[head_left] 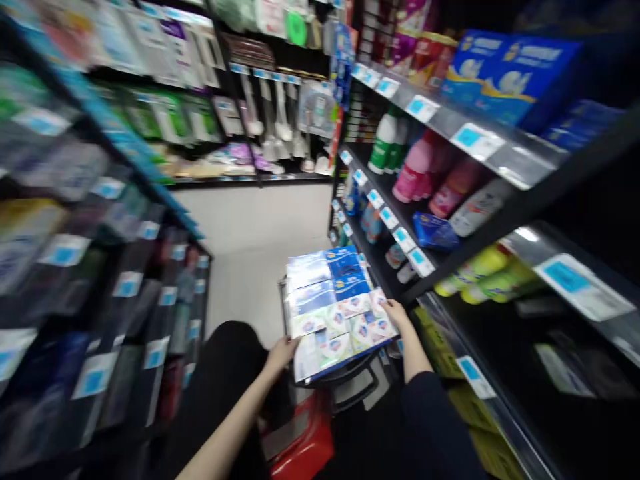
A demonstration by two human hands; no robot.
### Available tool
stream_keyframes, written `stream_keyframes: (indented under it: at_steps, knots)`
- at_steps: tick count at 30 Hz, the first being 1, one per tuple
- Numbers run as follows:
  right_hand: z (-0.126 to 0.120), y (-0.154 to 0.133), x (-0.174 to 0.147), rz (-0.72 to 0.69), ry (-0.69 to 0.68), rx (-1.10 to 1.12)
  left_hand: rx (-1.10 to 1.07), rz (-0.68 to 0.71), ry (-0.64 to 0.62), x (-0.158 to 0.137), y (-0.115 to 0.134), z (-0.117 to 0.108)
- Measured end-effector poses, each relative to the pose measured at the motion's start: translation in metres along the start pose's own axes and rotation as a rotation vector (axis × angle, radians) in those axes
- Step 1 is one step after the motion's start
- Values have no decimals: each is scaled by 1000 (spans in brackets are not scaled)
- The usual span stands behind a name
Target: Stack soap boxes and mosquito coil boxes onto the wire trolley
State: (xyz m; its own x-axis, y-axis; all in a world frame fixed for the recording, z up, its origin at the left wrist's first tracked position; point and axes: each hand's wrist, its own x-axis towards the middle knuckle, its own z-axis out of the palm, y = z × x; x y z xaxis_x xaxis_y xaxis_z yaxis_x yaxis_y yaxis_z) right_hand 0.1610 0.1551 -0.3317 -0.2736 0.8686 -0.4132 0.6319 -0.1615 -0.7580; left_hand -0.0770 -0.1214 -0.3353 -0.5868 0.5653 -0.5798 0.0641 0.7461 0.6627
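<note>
Low in front of me a layer of white soap boxes [336, 348] with round printed emblems lies beside blue boxes [345, 270], all on a dark-framed cart [345, 381]. My left hand [284, 352] is closed at the near left edge of the pile, its fingertips against a white box. On the right side, my right hand [396, 313] pinches the edge of another white soap box [379, 303]. Motion blur softens the fingers and the printing. The undersides of the boxes are hidden.
Shelves of bottles and blue boxes [493, 70] line the right side close by. A blurred shelf [125, 280] runs along the left. Hanging utensils [280, 113] face me beyond the pale floor [250, 227]. A red plastic object [305, 443] sits below the cart.
</note>
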Motion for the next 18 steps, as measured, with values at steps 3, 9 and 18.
stream_keyframes:
  at_steps: [3,9,18]
  knots:
    - [-9,3,1,35,39,-85,10,-3,-45,14,-1,1]
    - [-16,9,-24,85,42,-159,-180,-91,-65,35,-13,10]
    - [-80,-27,-117,-160,167,-166,66,-1,146,11,-2,-13]
